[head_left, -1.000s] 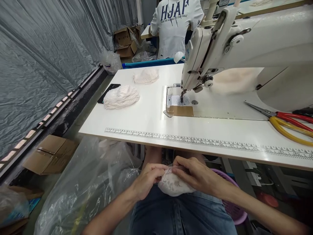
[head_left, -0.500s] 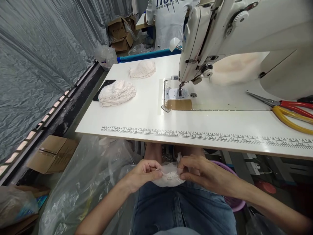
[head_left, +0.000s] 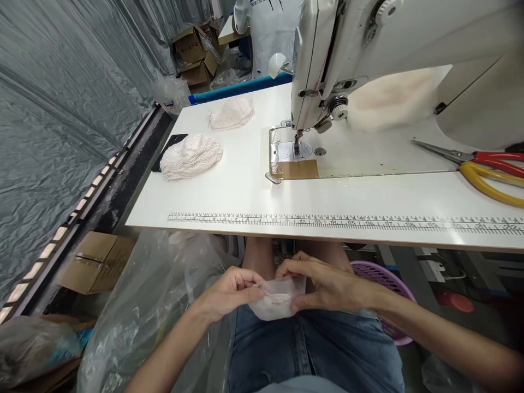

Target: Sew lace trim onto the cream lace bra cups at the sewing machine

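Over my lap, below the table edge, I hold a small white piece of thin, sheer fabric [head_left: 273,307] with a lacy, gathered part. My left hand [head_left: 233,292] pinches its left edge between thumb and curled fingers. On the opposite side my right hand [head_left: 323,284] grips the fabric, the thumb low and the fingers reaching over its top edge. On the table lie a stack of off-white lacy pieces [head_left: 191,158] and, farther back, a single pale piece [head_left: 232,113].
A sewing machine [head_left: 315,71] stands on the white table [head_left: 229,191], which has a printed ruler along its front. Scissors [head_left: 478,161] with red and yellow handles lie at right. Below are a purple basket [head_left: 387,278], clear plastic sheeting [head_left: 135,305] and a cardboard box [head_left: 96,262]. Another person [head_left: 270,38] is beyond.
My right hand has shifted left, its fingers now over the top edge of the fabric. The left hand keeps its pinch. The whole view has shifted slightly.
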The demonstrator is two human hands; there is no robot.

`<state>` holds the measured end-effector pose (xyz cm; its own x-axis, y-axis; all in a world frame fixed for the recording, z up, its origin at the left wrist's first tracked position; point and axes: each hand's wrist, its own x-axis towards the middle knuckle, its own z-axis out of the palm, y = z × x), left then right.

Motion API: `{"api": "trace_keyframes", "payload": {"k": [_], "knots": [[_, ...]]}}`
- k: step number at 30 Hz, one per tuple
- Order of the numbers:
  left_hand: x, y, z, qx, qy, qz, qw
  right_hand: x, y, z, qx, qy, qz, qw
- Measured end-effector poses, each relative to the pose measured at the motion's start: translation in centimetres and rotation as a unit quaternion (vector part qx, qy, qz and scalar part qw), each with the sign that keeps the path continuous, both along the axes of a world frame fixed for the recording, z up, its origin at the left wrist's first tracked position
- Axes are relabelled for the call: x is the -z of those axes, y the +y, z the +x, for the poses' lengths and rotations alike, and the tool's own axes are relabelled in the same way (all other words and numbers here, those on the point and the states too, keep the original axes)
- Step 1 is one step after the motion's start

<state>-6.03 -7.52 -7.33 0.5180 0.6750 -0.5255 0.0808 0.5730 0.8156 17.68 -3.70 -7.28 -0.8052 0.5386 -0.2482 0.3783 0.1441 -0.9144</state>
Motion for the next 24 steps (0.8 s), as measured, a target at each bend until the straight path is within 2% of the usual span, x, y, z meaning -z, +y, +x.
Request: {"api": "trace_keyframes", "payload": {"k": [3, 6, 9, 12, 16, 19, 24], "knots": [[-0.2, 0.1, -0.7, -0.001, 0.025, 0.004, 1.000, 0.4, 0.0, -0.1, 0.011, 0.001, 0.000, 1.000], [-0.5, 0.5, -0.9, 0.056, 0.051, 0.019, 0.997, 0.3, 0.0, -0.5, -0.005, 0.015, 0.009, 1.000], [-0.8, 1.1, -0.3, 0.126, 0.084, 0.073, 0.986, 0.0, 0.2, -1.1, -0.020, 0.007, 0.012, 1.000], [-0.8, 1.5, 0.8, 0.160, 0.129, 0.104, 0.973, 0.0, 0.5, -1.3, -0.039, -0.001, -0.008, 0.999], [-0.4, 1.6, 1.5, 0.152, 0.153, 0.072, 0.974, 0.8, 0.8, -0.6, -0.069, 0.034, -0.054, 0.996], [0.0, 1.5, 1.1, 0.138, 0.132, 0.041, 0.981, 1.0, 0.8, -0.1, -0.072, 0.047, -0.077, 0.993], [0.4, 1.2, -0.1, 0.114, 0.106, 0.003, 0.988, 0.6, 0.6, -0.5, -0.069, 0.011, -0.027, 0.997]]}}
